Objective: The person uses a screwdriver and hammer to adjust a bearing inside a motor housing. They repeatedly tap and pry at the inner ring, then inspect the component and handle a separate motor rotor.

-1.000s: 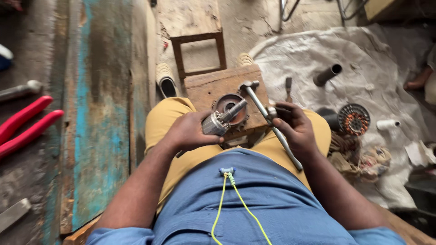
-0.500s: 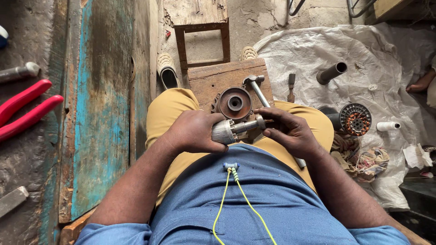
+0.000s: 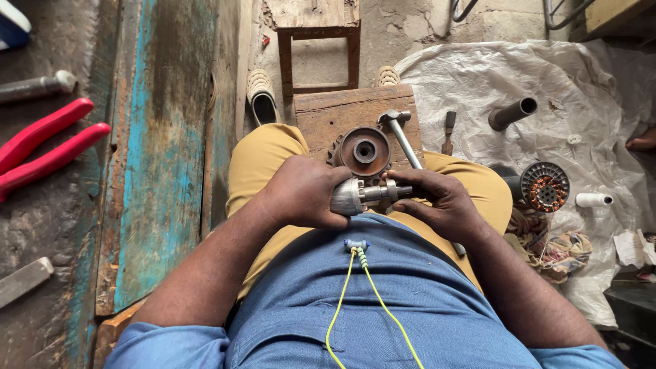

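Head view, held part: a grey metal shaft assembly (image 3: 362, 195), a domed cast housing on one end and a stepped steel spindle on the other, lies crosswise over the person's lap, just in front of the blue shirt (image 3: 383, 301).
Head view, left hand: the left hand (image 3: 304, 191) is wrapped around the domed housing end, fingers curled closed on it, thumb side toward the body.
Head view, right hand: the right hand (image 3: 441, 201) pinches the spindle end, fingertips closed on the narrow shaft.
Head view, how it will handle: solid metal, so I judge it heavy for its bulk and fully stiff; bare, smooth surfaces may be oily and slip. The wide housing looks like the surest hold, while the thin spindle suits turning or steadying only.
Head view, just beyond the hands: a rusty round flanged disc (image 3: 364, 152) with a centre bore rests on a wooden block (image 3: 328, 116), and a steel hammer (image 3: 403, 137) lies slanted beside it, its handle running under the right hand.
Head view, right side: a white sheet (image 3: 478, 75) carries a dark pipe piece (image 3: 512, 113), a chisel-like tool (image 3: 448, 131), a wound motor stator (image 3: 544, 186) and a white tube (image 3: 593, 199).
Head view, left side: red-handled pliers (image 3: 44, 147) lie on the dark floor, beside a worn blue-painted plank (image 3: 160, 150).
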